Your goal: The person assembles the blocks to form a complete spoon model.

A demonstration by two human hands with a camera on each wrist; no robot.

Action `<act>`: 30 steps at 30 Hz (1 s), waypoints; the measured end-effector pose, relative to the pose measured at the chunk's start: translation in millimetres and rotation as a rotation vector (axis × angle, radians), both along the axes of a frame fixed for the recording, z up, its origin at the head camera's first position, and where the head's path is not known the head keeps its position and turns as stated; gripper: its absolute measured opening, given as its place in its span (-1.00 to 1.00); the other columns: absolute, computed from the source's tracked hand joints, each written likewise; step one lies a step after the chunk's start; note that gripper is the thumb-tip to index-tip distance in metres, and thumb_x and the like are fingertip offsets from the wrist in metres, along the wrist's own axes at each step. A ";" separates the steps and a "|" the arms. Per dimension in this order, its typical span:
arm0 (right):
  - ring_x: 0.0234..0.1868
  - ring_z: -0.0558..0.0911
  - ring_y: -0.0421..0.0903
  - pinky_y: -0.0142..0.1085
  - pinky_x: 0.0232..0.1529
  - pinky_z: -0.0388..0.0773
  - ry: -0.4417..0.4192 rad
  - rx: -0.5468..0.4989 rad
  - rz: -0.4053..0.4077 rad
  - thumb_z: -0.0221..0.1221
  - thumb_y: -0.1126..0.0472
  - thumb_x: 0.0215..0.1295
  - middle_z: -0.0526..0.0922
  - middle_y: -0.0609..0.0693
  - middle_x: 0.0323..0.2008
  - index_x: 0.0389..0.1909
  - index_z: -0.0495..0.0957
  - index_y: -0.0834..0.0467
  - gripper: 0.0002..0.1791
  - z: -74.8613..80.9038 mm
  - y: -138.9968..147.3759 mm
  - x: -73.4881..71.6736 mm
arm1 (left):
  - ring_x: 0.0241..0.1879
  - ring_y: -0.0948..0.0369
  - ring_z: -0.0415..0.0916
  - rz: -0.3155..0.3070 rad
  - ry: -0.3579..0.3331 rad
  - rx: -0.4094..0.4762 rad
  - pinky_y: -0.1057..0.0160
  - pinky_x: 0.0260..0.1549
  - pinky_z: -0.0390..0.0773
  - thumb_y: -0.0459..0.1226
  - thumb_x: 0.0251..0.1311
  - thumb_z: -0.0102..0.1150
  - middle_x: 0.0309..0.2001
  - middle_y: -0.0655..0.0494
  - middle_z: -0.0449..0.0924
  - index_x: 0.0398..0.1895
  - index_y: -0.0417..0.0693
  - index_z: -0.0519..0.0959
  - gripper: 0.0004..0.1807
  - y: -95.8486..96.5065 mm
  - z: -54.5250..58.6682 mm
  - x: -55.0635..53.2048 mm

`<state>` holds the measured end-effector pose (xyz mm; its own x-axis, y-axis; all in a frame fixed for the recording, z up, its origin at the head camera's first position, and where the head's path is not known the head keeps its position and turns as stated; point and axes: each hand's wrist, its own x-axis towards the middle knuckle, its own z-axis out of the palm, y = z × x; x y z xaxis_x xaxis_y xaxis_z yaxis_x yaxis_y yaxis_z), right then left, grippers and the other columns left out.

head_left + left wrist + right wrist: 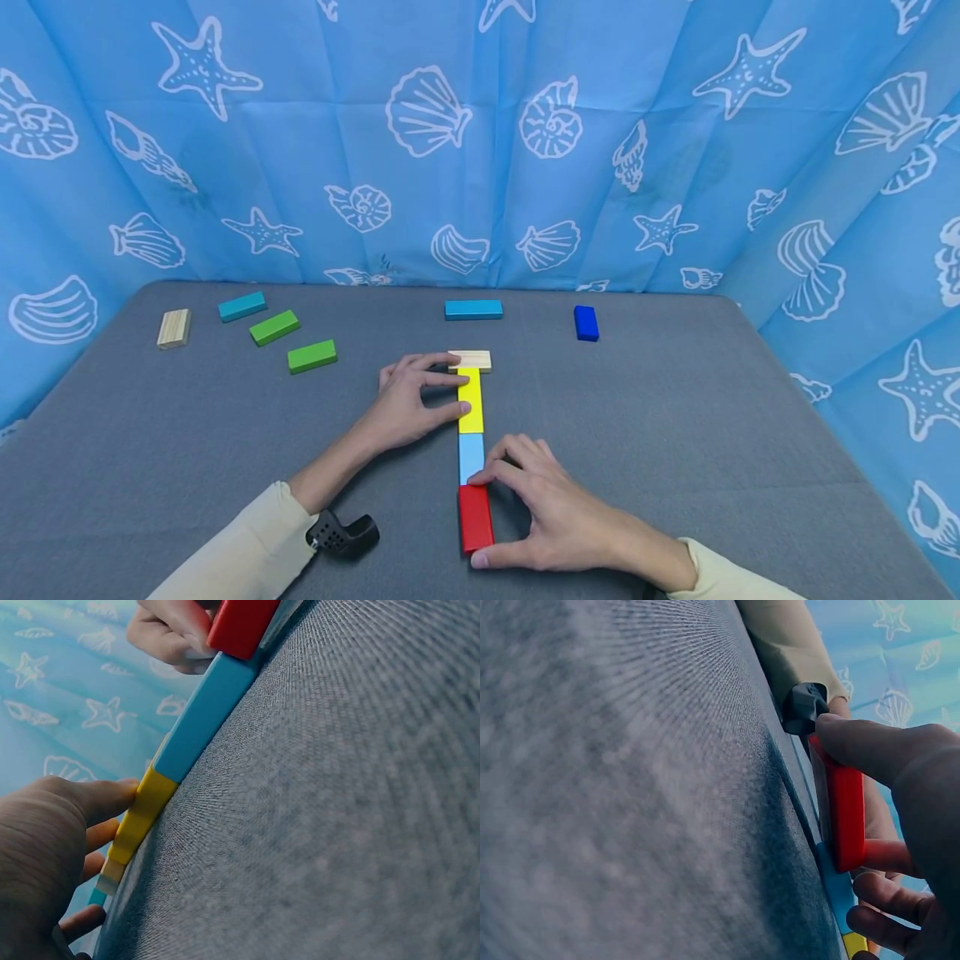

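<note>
A column of blocks runs toward me: a plain wooden block (480,360) lies crosswise at the far end, then a yellow block (470,412), then a light blue block (470,458). My left hand (408,400) reaches in from the left, its thumb and fingers spread and touching the yellow block and the wooden one. With thumb and index finger at its two ends, my right hand (551,517) pinches a red block (846,814). That red block is at the near end of the light blue block and looks slightly raised off the cloth in the right wrist view.
Beyond the column lies a blue block (473,310), with a dark blue block (587,323) to its right. At the far left are a wooden block (174,328), a teal block (242,307) and two green blocks (312,357). A patterned curtain (480,167) borders the grey table (675,433).
</note>
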<state>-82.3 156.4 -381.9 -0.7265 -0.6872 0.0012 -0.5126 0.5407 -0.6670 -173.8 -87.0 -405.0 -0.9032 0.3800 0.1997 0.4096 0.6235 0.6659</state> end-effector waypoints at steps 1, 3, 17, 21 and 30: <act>0.08 0.33 -0.25 -0.14 0.03 0.36 0.005 0.003 -0.002 0.34 -0.42 0.11 0.37 -0.37 0.06 0.17 0.54 -0.29 -0.38 -0.3 -0.2 0.0 | 0.38 -0.05 0.21 -0.001 0.000 0.000 -0.29 0.24 -0.03 -0.05 0.15 0.46 0.37 0.08 0.46 0.15 0.08 0.70 -0.52 -0.1 -0.1 0.0; 0.08 0.33 -0.25 -0.14 0.03 0.36 0.016 0.005 -0.003 0.34 -0.42 0.11 0.37 -0.37 0.06 0.16 0.54 -0.28 -0.37 -0.8 -0.6 0.1 | 0.38 -0.05 0.21 -0.002 -0.001 0.002 -0.29 0.24 -0.03 -0.05 0.15 0.46 0.37 0.07 0.46 0.15 0.08 0.70 -0.52 -0.1 -0.2 0.0; 0.04 0.33 -0.29 -0.19 -0.01 0.34 0.120 0.029 0.000 0.31 -0.46 0.09 0.36 -0.35 0.01 0.12 0.59 -0.20 -0.35 -5.1 -2.2 1.8 | 0.38 -0.04 0.21 0.004 -0.004 -0.002 -0.30 0.25 -0.04 -0.05 0.15 0.47 0.36 0.09 0.46 0.15 0.09 0.70 -0.52 0.6 -0.8 -0.4; 0.02 0.33 -0.31 -0.22 -0.02 0.32 0.157 0.024 0.007 0.32 -0.46 0.07 0.36 -0.35 -0.02 0.10 0.60 -0.19 -0.35 -6.5 -2.2 2.0 | 0.38 -0.04 0.21 0.009 -0.004 -0.006 -0.30 0.25 -0.05 -0.05 0.14 0.47 0.36 0.09 0.46 0.15 0.09 0.71 -0.52 0.6 -1.2 -0.6; -0.04 0.33 -0.33 -0.25 -0.04 0.28 0.248 0.024 0.018 0.38 -0.45 0.00 0.34 -0.33 -0.11 0.04 0.62 -0.15 -0.34 -7.9 -2.9 1.9 | 0.38 -0.03 0.22 0.013 0.001 -0.006 -0.28 0.24 -0.04 -0.05 0.13 0.48 0.37 0.09 0.46 0.14 0.08 0.71 -0.52 0.4 -1.7 -0.3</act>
<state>-80.4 153.5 -389.8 -0.6935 -0.7021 0.1616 -0.6689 0.5440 -0.5067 -174.1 -86.6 -406.6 -0.9078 0.3696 0.1985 0.4023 0.6328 0.6616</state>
